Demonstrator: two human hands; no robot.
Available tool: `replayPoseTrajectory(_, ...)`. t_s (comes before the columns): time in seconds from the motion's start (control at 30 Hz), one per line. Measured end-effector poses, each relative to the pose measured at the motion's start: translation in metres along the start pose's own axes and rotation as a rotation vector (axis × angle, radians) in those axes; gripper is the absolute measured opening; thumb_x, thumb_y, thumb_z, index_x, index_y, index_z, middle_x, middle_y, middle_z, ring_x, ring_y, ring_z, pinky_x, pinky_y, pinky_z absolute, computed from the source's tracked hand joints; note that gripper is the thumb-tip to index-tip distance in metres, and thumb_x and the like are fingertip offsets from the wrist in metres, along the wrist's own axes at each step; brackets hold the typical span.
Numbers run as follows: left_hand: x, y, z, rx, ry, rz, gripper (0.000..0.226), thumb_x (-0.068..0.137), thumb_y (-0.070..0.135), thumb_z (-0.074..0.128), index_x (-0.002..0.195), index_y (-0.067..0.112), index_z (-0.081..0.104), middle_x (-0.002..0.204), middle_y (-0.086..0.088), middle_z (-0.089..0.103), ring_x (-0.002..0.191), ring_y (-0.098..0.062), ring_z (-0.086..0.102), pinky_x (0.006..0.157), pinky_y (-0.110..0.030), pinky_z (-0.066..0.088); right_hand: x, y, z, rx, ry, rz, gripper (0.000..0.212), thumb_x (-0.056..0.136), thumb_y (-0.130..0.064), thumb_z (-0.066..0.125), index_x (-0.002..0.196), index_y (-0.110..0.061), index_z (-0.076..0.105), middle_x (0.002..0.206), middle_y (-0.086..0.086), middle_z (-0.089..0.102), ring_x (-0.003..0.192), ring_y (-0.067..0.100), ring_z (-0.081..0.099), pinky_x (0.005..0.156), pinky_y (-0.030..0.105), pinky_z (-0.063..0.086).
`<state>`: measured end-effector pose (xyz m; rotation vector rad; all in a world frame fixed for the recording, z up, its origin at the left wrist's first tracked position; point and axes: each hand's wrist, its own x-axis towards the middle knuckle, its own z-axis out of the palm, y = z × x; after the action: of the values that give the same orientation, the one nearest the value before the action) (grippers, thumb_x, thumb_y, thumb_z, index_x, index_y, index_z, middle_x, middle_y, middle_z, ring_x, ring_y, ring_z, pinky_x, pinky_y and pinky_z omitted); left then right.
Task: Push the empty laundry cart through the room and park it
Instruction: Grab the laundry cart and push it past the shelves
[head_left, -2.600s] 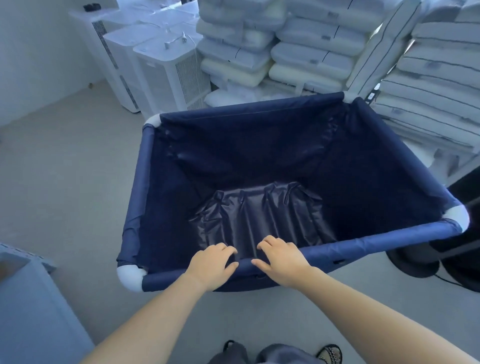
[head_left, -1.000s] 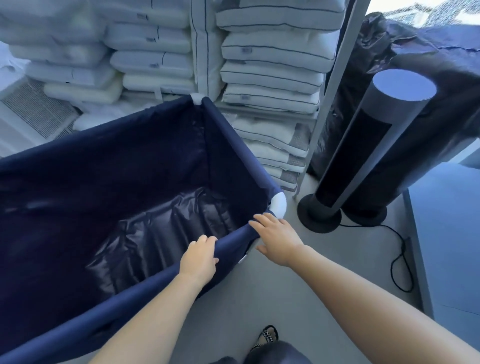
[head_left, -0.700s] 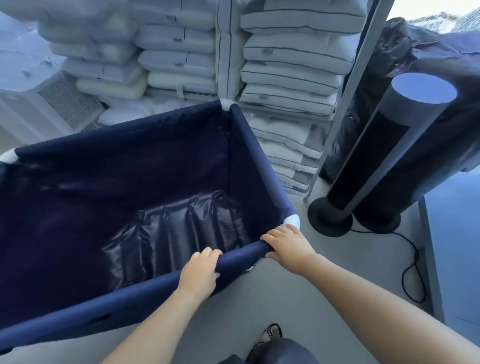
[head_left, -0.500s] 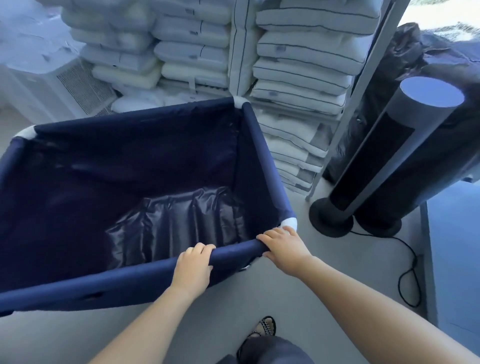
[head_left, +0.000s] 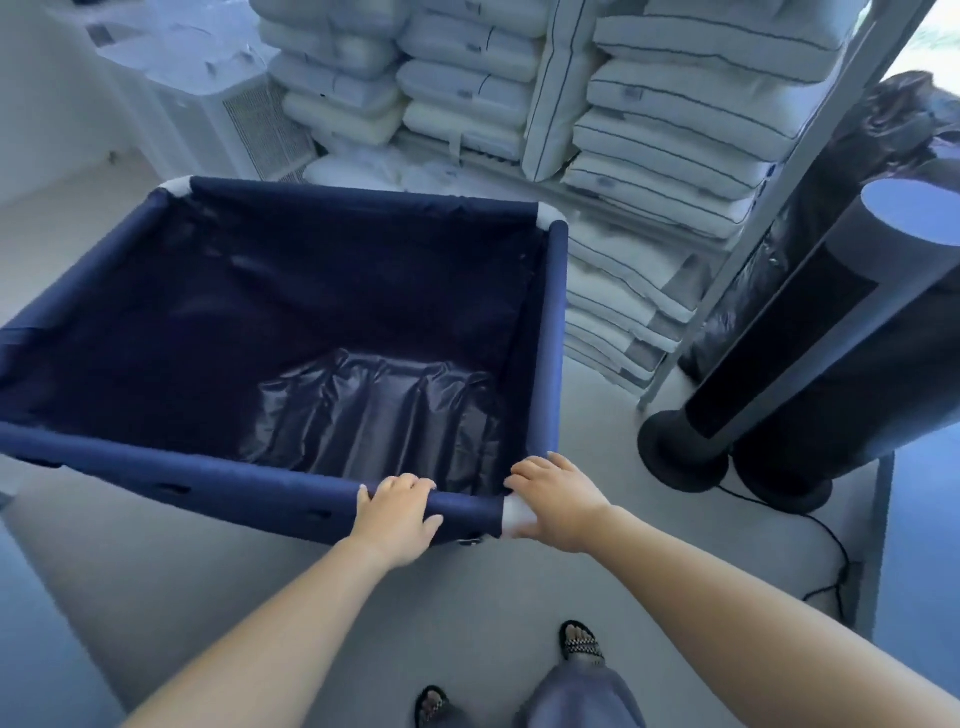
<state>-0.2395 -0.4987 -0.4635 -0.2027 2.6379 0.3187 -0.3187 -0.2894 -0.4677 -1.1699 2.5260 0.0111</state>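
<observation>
at centre frame, the empty navy fabric laundry cart (head_left: 551, 338) is being gripped at its near rim by the left hand (head_left: 396, 514) and the right hand (head_left: 557, 503); the black tower fan (head_left: 810, 358) at right may be knocked if it is swung wide.

Shows two forearms bare all the way back from the fingers (head_left: 410, 480) to the frame's edge, ending in the left hand (head_left: 397, 512) and the right hand (head_left: 556, 501), both bare too. Wears dark open-toed sandals, well below the fingers near the bottom edge: the right sandal (head_left: 581, 644) with a black-and-pale woven strap across the toes, the left sandal (head_left: 432, 702) partly cut off. Wears loose grey-blue trousers, the right trouser leg (head_left: 571, 699) softly creased and falling to the ankle.
</observation>
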Motion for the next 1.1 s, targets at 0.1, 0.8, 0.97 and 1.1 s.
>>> replayPoseTrajectory(0.1, -0.002, 0.032, 0.003, -0.107, -0.071, -0.046, 0.034, 0.098, 0.036, 0.037, 0.128, 0.025, 0.048, 0.135, 0.000, 0.047, 0.128, -0.022, 0.040, 0.114, -0.055, 0.015, 0.000, 0.011, -0.008, -0.036, -0.026, -0.118, 0.063, 0.086, -0.052, 0.055, 0.136, -0.016, 0.041, 0.139, 0.001, 0.042, 0.132, 0.020, 0.032, 0.114, 0.035, 0.021)
replayPoseTrajectory(0.8, -0.014, 0.140, 0.041, -0.282, 0.123, -0.462, 0.050, 0.097, 0.047, 0.036, 0.139, 0.020, 0.036, 0.135, -0.005, 0.045, 0.119, -0.027, 0.046, 0.103, -0.032, 0.029, 0.002, 0.106, -0.035, -0.049, -0.051, -0.390, 0.061, 0.092, -0.028, 0.054, 0.145, -0.016, 0.027, 0.157, 0.001, 0.017, 0.142, 0.019, 0.018, 0.109, 0.037, 0.030)
replayPoseTrajectory(0.97, -0.037, 0.137, 0.050, -0.288, 0.142, -0.531, 0.052, 0.093, 0.053, 0.040, 0.133, 0.020, 0.043, 0.130, -0.004, 0.048, 0.117, -0.026, 0.047, 0.102, -0.033, 0.031, 0.006, 0.096, -0.029, -0.067, -0.020, -0.424, 0.061, 0.093, -0.028, 0.053, 0.146, -0.017, 0.025, 0.156, 0.001, 0.020, 0.141, 0.019, 0.020, 0.111, 0.035, 0.027)
replayPoseTrajectory(1.1, -0.062, 0.131, 0.064, -0.333, 0.186, -0.603, 0.051, 0.091, 0.056, 0.042, 0.126, 0.020, 0.049, 0.126, -0.003, 0.051, 0.113, -0.026, 0.049, 0.099, -0.032, 0.033, -0.001, 0.079, -0.020, -0.101, 0.000, -0.489, 0.058, 0.094, -0.029, 0.052, 0.145, -0.019, 0.026, 0.153, -0.001, 0.025, 0.139, 0.019, 0.023, 0.111, 0.035, 0.026)
